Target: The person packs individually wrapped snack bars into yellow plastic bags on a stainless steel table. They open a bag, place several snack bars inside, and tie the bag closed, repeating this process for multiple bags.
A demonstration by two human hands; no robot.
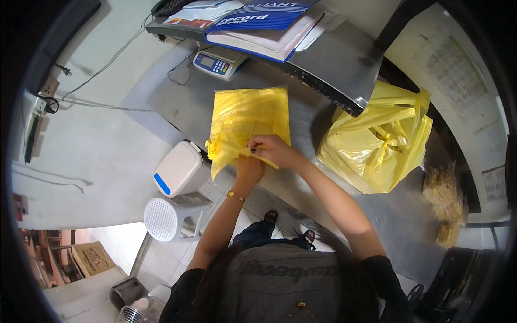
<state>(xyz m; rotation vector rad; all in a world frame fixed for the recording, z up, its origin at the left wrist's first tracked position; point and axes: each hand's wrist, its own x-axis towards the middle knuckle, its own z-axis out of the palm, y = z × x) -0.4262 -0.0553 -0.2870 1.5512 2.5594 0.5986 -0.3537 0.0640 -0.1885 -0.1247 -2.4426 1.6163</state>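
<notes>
Two bare hands at a flat pile of yellow plastic bags (258,110) on a grey tabletop (304,126).

The left hand (250,166), a gold-coloured bracelet (235,196) at its wrist, reaches under the pile's near edge; its fingers are hidden there, so whether they are spread or closed cannot be told; the right hand (276,151), touching the pile just beside it, pinches the yellow film at that edge; the pile lies straight before the person; to the right stands a bulging yellow carrier bag (371,156); beyond the pile sits a digital scale (218,62); farther still, a blue-covered book (264,20) lies on a raised shelf (344,62).
</notes>
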